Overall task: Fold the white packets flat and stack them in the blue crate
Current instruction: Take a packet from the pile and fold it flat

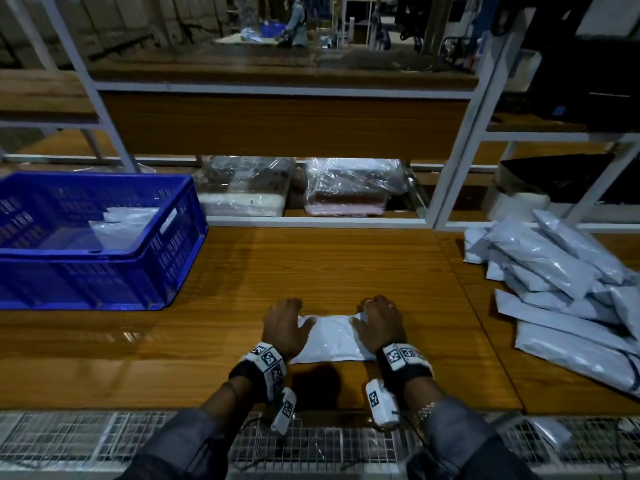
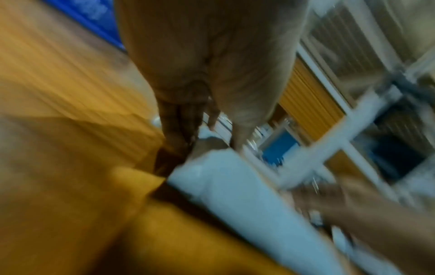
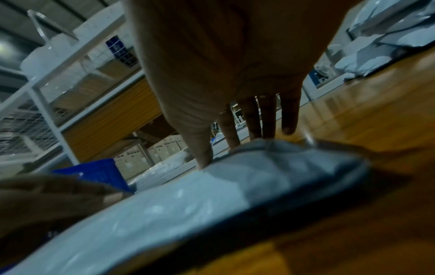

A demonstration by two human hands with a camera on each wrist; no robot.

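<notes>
- Nearest the person, a wire mesh shelf (image 1: 104, 441) runs along the front edge of the wooden worktop (image 1: 346, 258), under both grey sleeves (image 1: 194, 445).
- Each wrist carries a strap with black-and-white marker tags (image 1: 268, 358).
- Just beyond the wrists, one white packet (image 1: 332, 337) lies flat on the worktop, near its front edge and about midway across.
- The left hand (image 1: 282, 322) lies on the packet's left end, thumb resting across the top and fingers bent over the far edge; whether they truly pinch it cannot be told, and the left wrist view is too blurred to settle it.
- The right hand (image 1: 379, 322) lies on the packet's right end. In the right wrist view its fingers (image 3: 268, 119) reach out nearly straight, tips coming down on the packet's far edge, thumb pressing on top: a flat, relaxed press, not a clench.
- To the right, well apart from the hands, a loose pile of white packets (image 1: 561, 271) sprawls over the worktop's right side.
- To the left and farther back sits the blue crate (image 1: 138, 265), with a few white packets (image 1: 128, 223) lying flat inside it.
- Behind the worktop, a low shelf holds clear plastic bundles of folded cloth (image 1: 349, 188).
- Far off, beyond the white shelf frame (image 1: 460, 140), another person (image 1: 296, 22) stands at a table.
</notes>
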